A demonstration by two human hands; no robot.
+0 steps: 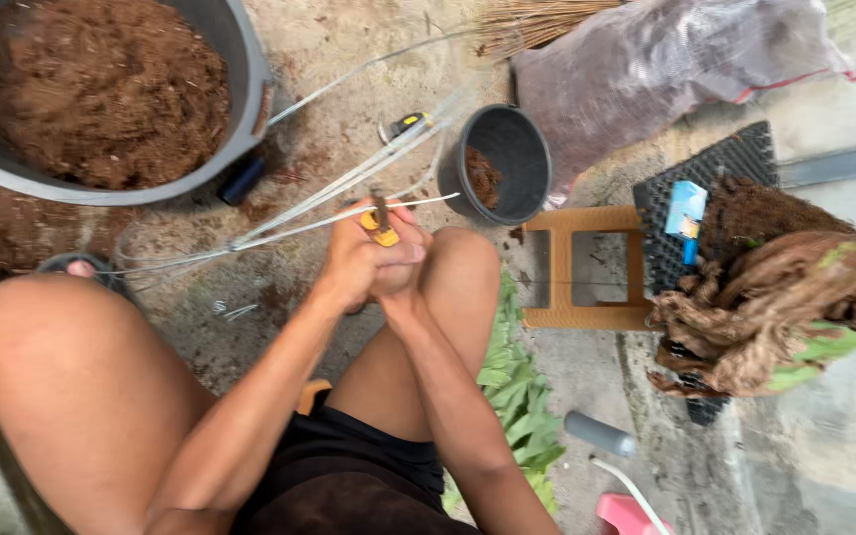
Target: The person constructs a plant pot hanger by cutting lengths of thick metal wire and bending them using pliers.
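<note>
Wire (299,213), thin and pale, runs in long strands from the ground up to the person's hands above the knees. The left hand (349,267) and right hand (403,263) are pressed together, fingers curled tight around a yellow-handled tool (382,230) that bites one strand. A good cut likely needs a steady squeeze, with the strand kept straight and away from the bare legs.

I see bare arms, no sleeves | hands (378,260) bare, no gloves, rings or watch that I can make out | legs bare to the knees | dark black-brown shorts (349,476)
</note>
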